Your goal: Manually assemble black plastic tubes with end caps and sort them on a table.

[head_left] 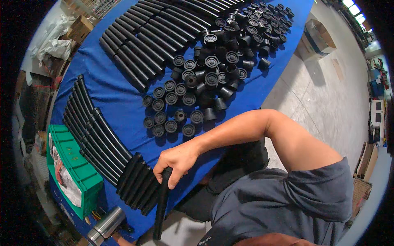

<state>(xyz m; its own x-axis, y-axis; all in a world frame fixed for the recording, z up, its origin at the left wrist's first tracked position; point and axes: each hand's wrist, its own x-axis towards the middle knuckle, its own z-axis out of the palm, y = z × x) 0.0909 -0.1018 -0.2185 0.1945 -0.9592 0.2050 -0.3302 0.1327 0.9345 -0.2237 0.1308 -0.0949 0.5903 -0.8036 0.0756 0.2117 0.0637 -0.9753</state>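
Observation:
My right hand (179,162) reaches in from the right and closes round the upper end of a black tube (161,211), which hangs past the near edge of the table. Just left of it, a row of black tubes with matte grip sleeves (135,182) lies side by side on the blue cloth. Only a small part of my left hand (123,241) shows at the bottom edge, beside a shiny metal cylinder (106,225); its fingers are hidden.
Many round black caps (211,61) lie heaped on the blue cloth (88,61), beside long rows of black tubes (135,41). At the left stands a green plastic crate (88,176) holding a white bag. A cardboard box (316,39) sits on the floor beyond the table.

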